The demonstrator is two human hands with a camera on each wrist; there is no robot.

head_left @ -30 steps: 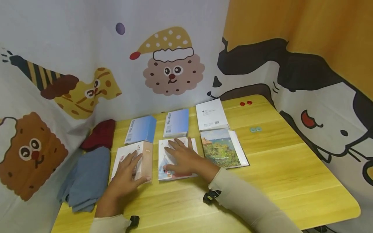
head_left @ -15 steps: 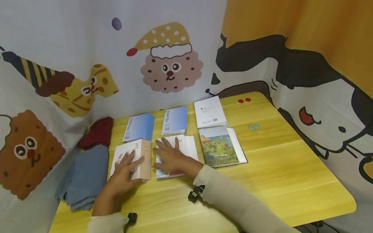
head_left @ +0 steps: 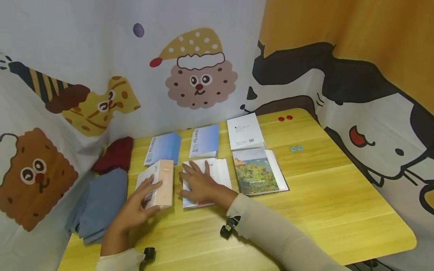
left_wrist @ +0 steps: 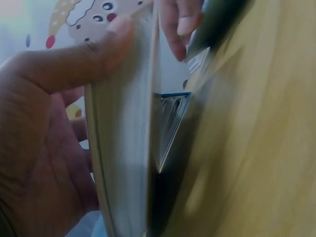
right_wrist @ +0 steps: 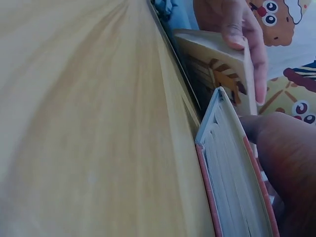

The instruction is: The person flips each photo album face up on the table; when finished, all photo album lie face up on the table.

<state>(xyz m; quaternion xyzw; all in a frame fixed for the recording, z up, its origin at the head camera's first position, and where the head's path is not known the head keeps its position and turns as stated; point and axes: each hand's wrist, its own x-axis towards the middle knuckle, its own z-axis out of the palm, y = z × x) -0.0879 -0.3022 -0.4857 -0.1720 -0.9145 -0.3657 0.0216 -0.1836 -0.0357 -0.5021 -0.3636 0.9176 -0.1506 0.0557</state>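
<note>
My left hand grips a thick photo album with a peach spine, thumb at its near edge and fingers over the white cover. The album tilts up on its side, the spine facing right. In the left wrist view its page edges stand nearly upright beside the thumb. My right hand lies with spread fingers on a white illustrated album, which rests flat on the table. The right wrist view shows that album's pages and, beyond it, the raised peach one, with a picture on its underside.
Two blue albums and a white one form the back row. A landscape-covered photo album lies right of my right hand. Folded blue cloth and dark red cloth lie left. Red buttons and pale green buttons lie right.
My left hand has tilted the peach-spined album up from lying flat. My right hand has shifted slightly left on the white illustrated album.
</note>
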